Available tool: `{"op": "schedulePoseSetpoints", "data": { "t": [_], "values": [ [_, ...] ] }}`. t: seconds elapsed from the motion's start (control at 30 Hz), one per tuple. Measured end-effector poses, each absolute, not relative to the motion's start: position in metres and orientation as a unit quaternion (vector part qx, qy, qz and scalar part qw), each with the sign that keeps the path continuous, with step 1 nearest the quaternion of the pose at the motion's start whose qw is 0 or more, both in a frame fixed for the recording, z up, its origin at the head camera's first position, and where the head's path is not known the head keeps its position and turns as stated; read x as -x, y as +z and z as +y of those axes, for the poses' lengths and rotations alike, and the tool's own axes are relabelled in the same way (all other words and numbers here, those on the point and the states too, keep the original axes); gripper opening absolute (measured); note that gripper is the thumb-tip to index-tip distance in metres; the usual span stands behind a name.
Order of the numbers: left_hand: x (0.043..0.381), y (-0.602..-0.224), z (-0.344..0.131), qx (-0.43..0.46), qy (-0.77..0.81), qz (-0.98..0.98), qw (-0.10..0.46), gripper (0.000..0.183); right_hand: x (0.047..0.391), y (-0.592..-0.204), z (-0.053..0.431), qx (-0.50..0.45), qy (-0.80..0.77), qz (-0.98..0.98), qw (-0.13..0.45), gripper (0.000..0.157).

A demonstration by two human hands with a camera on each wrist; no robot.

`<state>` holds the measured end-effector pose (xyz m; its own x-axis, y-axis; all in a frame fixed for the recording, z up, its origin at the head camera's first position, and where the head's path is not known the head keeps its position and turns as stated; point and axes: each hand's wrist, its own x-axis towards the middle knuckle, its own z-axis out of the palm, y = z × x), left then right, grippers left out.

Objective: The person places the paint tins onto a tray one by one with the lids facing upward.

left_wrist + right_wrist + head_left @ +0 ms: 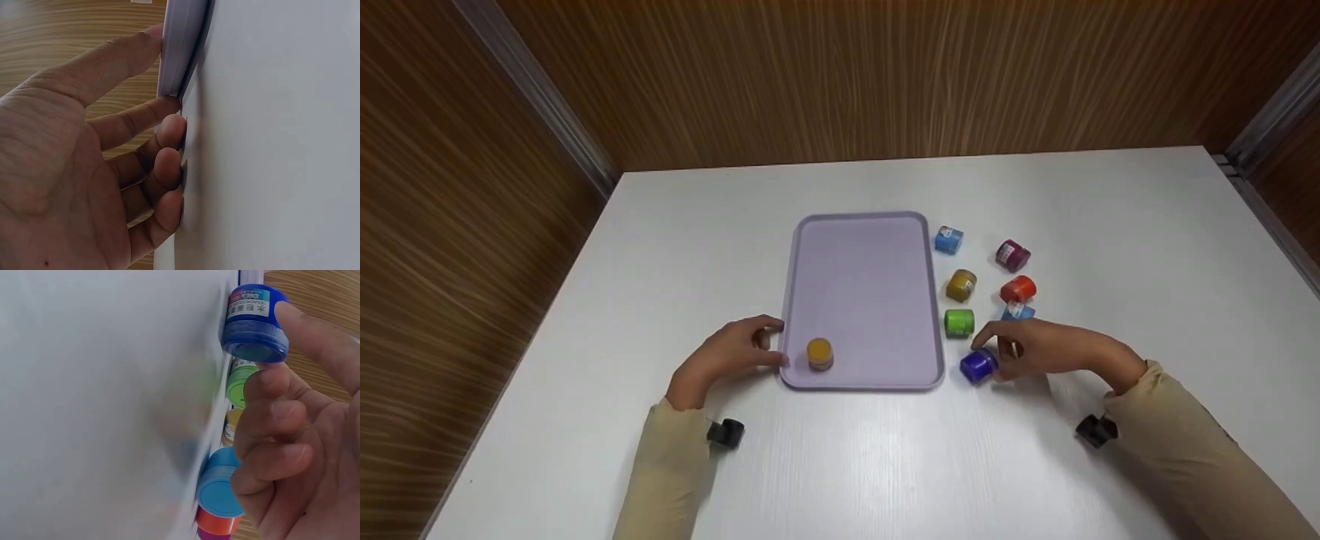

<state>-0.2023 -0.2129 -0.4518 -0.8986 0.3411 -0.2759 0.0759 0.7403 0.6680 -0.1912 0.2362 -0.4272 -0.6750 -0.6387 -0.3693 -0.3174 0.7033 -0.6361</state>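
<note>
Now, closest to the person, the right hand (1027,351) pinches a violet jar (978,366) between thumb and forefinger, its other fingers loosely curled. The jar lies on its side, just outside the right edge of the lilac tray (862,300); whether it is lifted off the white table (840,465) is hard to tell. The left hand (726,348) grasps nothing: thumb and forefinger, spread apart, touch the tray's left edge, probably to steady it. Just inside that edge, a yellow jar (820,354) stands upright by the near corner.

The step in hand looks like picking up the violet jar to join the yellow one; the next move likely calls for a firm pinch, a lift over the edge and a turn lid-up.

Farther out come a green jar (959,323), a light blue jar (1018,310) partly hidden by the right hand, a red jar (1018,289), an ochre jar (961,286), a maroon jar (1013,256) and, farthest, a second blue jar (949,240) beside the tray.
</note>
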Motion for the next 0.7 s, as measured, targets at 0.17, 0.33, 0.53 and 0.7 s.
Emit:
{"op": "schedulePoseSetpoints", "data": {
  "t": [0.17, 0.33, 0.53, 0.7],
  "values": [
    [0.2020, -0.4518, -0.2129, -0.116, 0.345, 0.911, 0.192, 0.062, 0.1926, -0.4311, 0.2351, 0.285, -0.272, 0.873, 0.288, 0.041],
    [0.2019, -0.4507, -0.2123, -0.116, 0.344, 0.912, 0.192, 0.062, 0.1934, -0.4327, 0.2342, 0.292, -0.267, 0.874, 0.284, 0.039],
    [0.2016, -0.4509, -0.2129, -0.122, 0.345, 0.911, 0.193, 0.062, 0.1923, -0.4323, 0.2338, 0.286, -0.268, 0.873, 0.291, 0.039],
    [0.2016, -0.4512, -0.2133, -0.129, 0.358, 0.903, 0.199, 0.062, 0.1916, -0.4319, 0.2346, 0.294, -0.278, 0.870, 0.281, 0.036]
  ]
}}
